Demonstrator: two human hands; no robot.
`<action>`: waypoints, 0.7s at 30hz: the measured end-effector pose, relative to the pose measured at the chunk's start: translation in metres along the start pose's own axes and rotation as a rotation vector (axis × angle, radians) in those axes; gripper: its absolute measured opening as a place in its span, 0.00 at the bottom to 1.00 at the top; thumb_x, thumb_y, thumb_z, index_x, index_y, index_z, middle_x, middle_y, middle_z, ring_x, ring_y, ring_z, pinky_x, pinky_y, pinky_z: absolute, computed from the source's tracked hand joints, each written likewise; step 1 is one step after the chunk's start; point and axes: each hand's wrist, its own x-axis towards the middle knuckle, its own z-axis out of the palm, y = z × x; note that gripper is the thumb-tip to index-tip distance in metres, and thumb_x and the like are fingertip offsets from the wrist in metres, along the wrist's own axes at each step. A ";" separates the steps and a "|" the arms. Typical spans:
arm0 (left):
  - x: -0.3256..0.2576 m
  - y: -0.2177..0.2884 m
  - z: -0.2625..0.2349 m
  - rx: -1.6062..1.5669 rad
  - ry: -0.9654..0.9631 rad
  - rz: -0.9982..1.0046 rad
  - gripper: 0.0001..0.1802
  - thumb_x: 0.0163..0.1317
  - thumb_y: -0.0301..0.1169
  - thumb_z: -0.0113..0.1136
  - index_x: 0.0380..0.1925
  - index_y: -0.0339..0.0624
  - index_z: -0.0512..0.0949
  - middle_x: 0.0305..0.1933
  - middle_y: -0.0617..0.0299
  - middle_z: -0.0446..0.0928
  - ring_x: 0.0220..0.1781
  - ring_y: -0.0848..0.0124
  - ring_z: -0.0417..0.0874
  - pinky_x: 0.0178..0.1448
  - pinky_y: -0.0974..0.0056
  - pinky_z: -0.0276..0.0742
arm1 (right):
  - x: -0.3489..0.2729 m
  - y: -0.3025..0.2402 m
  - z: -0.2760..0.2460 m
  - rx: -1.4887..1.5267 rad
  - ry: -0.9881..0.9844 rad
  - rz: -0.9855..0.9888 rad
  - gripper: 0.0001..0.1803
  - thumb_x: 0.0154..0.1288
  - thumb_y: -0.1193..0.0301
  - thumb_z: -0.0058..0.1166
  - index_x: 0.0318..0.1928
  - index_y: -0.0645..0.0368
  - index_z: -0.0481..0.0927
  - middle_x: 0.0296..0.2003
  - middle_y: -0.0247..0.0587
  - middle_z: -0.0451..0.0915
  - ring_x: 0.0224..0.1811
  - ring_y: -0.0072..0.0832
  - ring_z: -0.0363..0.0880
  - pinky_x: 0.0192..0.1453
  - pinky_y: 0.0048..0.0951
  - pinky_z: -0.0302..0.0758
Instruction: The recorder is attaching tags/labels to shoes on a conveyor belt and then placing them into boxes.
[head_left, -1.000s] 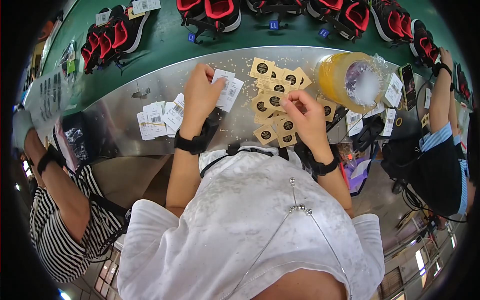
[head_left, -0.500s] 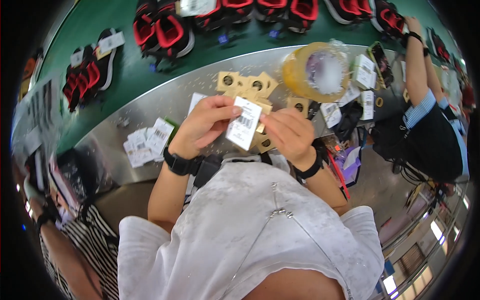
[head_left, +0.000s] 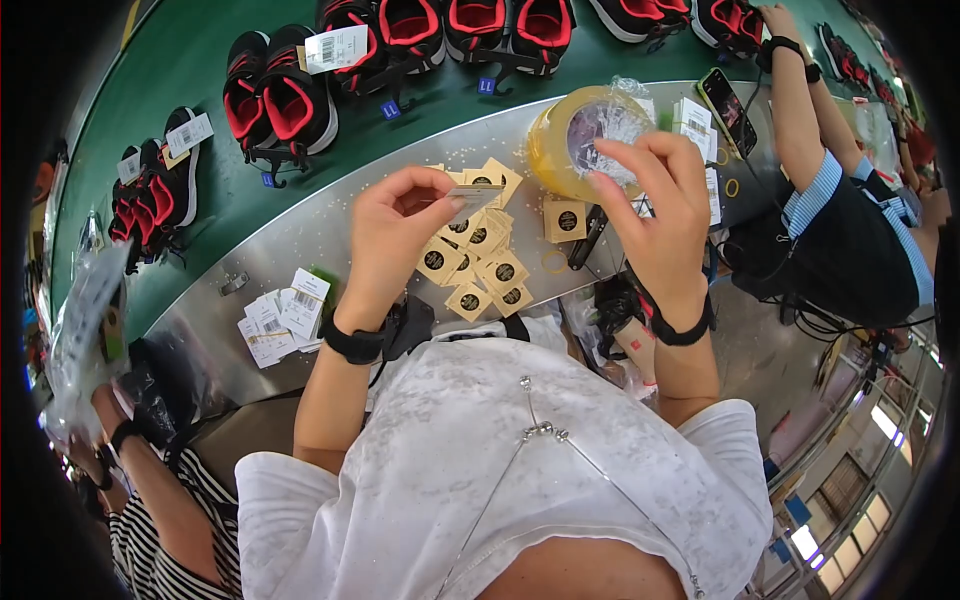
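Above tan cards [head_left: 484, 245], left fingers [head_left: 440, 213] pinch a tag [head_left: 478, 196], parted right fingers [head_left: 627, 163] hovering near yellow tape [head_left: 547, 152].

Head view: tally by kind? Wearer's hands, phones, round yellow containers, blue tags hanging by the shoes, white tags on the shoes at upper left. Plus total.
Hands: 2 (left hand, right hand)
Phone: 1
Round yellow container: 1
Blue tags: 3
White tags: 3
Total: 10
Tan cards left out: they overlap too much to count.

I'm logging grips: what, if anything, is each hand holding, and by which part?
Left hand: at least one tag, pinched at its left end. Right hand: nothing visibly held.
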 end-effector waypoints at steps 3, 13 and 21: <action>0.005 0.001 0.012 0.136 -0.036 0.138 0.05 0.51 0.18 0.60 0.30 0.34 0.77 0.35 0.65 0.75 0.36 0.76 0.79 0.44 0.73 0.75 | 0.013 0.004 0.005 -0.056 -0.044 -0.096 0.09 0.48 0.72 0.62 0.34 0.54 0.80 0.30 0.32 0.72 0.32 0.31 0.70 0.33 0.31 0.65; 0.025 0.008 0.035 0.226 -0.357 0.372 0.06 0.48 0.15 0.57 0.28 0.33 0.76 0.41 0.60 0.72 0.44 0.77 0.74 0.46 0.71 0.73 | 0.052 0.036 -0.010 -0.163 -0.473 -0.242 0.03 0.46 0.70 0.61 0.25 0.51 0.82 0.28 0.28 0.73 0.35 0.28 0.72 0.38 0.32 0.64; 0.049 0.011 0.106 0.168 -0.541 0.395 0.06 0.53 0.17 0.55 0.32 0.34 0.73 0.48 0.58 0.77 0.41 0.76 0.77 0.47 0.69 0.74 | 0.031 0.023 -0.032 0.707 -0.008 0.187 0.04 0.61 0.78 0.51 0.34 0.64 0.78 0.34 0.44 0.81 0.38 0.29 0.80 0.47 0.34 0.76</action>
